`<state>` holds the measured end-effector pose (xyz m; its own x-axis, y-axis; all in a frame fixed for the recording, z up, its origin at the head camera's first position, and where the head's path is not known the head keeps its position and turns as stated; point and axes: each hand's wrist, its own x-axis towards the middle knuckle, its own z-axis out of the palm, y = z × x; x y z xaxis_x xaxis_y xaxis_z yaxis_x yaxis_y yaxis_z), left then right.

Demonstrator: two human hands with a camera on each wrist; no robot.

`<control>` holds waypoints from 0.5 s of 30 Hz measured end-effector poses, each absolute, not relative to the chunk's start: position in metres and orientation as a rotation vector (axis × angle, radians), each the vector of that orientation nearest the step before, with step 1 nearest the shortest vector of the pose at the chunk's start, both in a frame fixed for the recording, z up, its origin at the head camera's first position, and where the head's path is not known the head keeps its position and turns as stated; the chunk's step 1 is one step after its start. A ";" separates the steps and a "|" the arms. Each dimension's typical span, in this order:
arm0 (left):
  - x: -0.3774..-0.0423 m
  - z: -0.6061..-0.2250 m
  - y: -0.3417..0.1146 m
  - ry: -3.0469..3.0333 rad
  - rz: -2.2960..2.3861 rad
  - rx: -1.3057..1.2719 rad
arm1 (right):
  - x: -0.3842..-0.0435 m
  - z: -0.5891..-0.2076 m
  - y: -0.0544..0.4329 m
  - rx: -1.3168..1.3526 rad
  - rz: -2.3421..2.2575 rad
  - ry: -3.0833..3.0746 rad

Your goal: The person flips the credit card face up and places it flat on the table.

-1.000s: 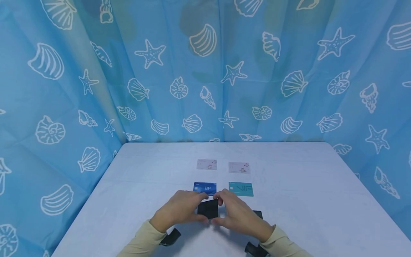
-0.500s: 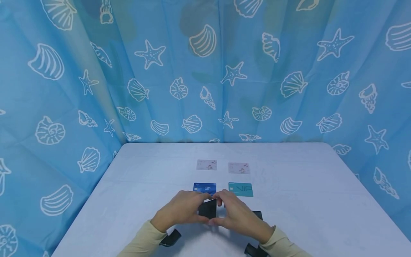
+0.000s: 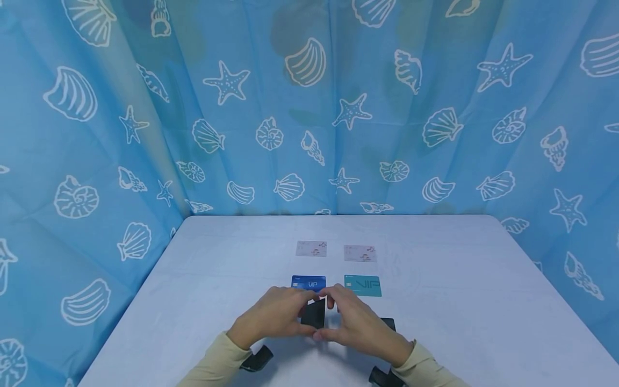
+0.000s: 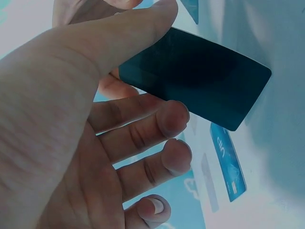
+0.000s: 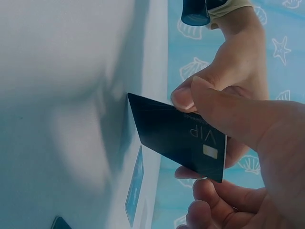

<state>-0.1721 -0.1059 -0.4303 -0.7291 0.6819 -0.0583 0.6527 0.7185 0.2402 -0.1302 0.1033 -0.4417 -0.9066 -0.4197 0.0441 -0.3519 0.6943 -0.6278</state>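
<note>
A black VIP card (image 3: pixel 313 315) stands on edge between my two hands, just in front of a blue VIP card (image 3: pixel 308 283). My left hand (image 3: pixel 272 313) grips it with the thumb along one edge and fingertips at the opposite one. My right hand (image 3: pixel 357 323) pinches the same edges, its thumb meeting the left thumb. In the right wrist view, the card's printed face (image 5: pixel 181 136) shows VIP lettering and a gold chip. The left wrist view shows its plain dark back (image 4: pixel 200 76); fingers of both hands cover part of it.
A teal VIP card (image 3: pixel 362 285) lies right of the blue one. Two pale cards, one on the left (image 3: pixel 311 248) and one on the right (image 3: pixel 360 253), lie farther back. Another dark card (image 3: pixel 388 323) is partly hidden by the right forearm. A blue shell-print curtain (image 3: pixel 309 107) borders the white table (image 3: pixel 217 258).
The black card has turned a little, looking narrower in the head view. My thumbs and forefingers have drawn closer together and the thumbs now meet. The cards on the table stay put.
</note>
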 end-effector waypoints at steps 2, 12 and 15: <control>-0.172 -0.430 -0.106 2.778 0.314 1.080 | -0.131 -0.442 0.104 -0.644 -1.005 2.792; -0.171 -0.427 -0.108 2.790 0.354 1.085 | -0.132 -0.445 0.104 -0.639 -0.992 2.777; -0.171 -0.425 -0.108 2.795 0.369 1.097 | -0.133 -0.447 0.104 -0.636 -0.991 2.777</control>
<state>-0.1706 -0.1082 -0.4255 -0.7311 0.6820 -0.0197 0.6536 0.7083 0.2668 -0.1335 0.1043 -0.4473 -0.9035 -0.4280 0.0226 -0.3457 0.6964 -0.6289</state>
